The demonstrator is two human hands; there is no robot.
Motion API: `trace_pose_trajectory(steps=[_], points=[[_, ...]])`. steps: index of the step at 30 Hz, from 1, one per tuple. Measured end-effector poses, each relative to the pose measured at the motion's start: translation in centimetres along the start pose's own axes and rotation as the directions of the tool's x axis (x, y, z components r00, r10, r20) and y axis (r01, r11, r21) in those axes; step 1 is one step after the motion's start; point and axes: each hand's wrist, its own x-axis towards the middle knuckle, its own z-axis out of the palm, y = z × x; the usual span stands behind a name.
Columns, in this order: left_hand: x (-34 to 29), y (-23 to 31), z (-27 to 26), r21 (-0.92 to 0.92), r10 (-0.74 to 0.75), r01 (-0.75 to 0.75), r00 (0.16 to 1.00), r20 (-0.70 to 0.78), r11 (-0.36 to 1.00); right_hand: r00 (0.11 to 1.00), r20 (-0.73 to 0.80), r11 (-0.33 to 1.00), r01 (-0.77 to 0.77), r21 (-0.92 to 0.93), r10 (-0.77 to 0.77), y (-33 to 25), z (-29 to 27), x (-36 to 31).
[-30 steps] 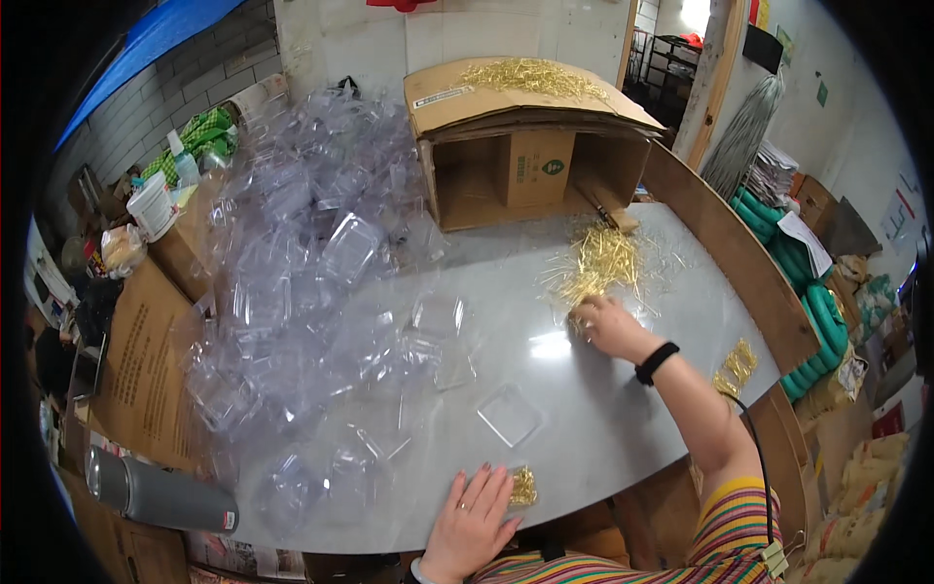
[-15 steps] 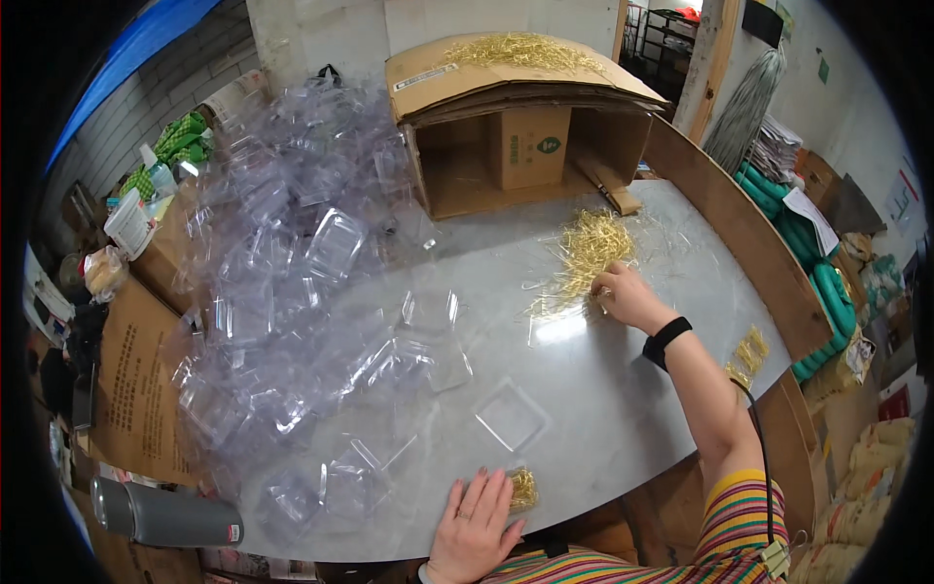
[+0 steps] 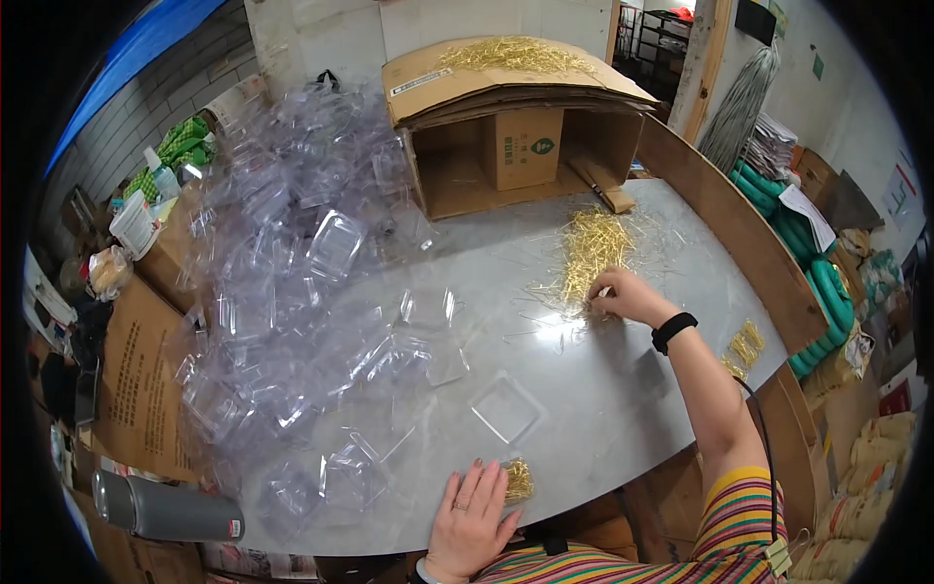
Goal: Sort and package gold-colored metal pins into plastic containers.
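A loose pile of thin gold wire pieces [image 3: 596,243] lies on the grey table. My right hand [image 3: 628,297] is at its near edge, fingertips pinched together down at the tabletop; what they pinch is too small to make out. Near the front edge my left hand [image 3: 472,519] lies with its fingers stretched out. Its fingertips rest against a small clear plastic box [image 3: 519,480] filled with gold pieces, and partly cover it. Beyond that box sits a clear square plastic lid or tray [image 3: 507,410], seemingly with nothing in it.
A large heap of clear plastic boxes [image 3: 292,253] covers the left side. At the back stands an open cardboard carton [image 3: 418,161] with gold pieces on top. A wooden board [image 3: 744,238] edges the right, near another gold bundle [image 3: 744,348]. A grey bottle [image 3: 175,508] lies front left.
My right hand has shifted slightly left along the pile's near edge, its fingertips drawn closer to the table. The left hand stays by the filled box. The whole view has moved slightly.
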Motion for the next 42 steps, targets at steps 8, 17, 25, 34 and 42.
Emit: trace_pose_trajectory(steps=[8,17,25,34,42], points=[[-0.2,0.1,-0.2,0.001,-0.019,0.019,1.000,-0.016,1.000,0.937,-0.275,0.950,0.134,-0.284,-0.214,-4.7,2.8,4.3],[-0.3,0.0,-0.1,0.010,-0.016,0.016,1.000,-0.025,1.000,0.951,0.301,0.947,0.161,-0.279,-0.073,-14.0,5.9,3.1],[-0.3,0.1,-0.1,-0.028,-0.010,0.009,0.999,-0.034,1.000,0.939,0.159,0.937,0.325,-0.125,-0.305,-13.2,4.6,-13.9],[-0.6,0.5,0.5,-0.009,-0.056,0.055,0.995,-0.084,0.998,0.923,0.241,0.916,0.349,-0.197,-0.300,-7.3,3.6,-12.4],[-1.1,0.5,1.0,0.013,-0.131,0.133,0.982,-0.134,0.991,0.897,0.346,0.960,0.279,0.035,-0.274,-8.9,1.2,-12.9]])
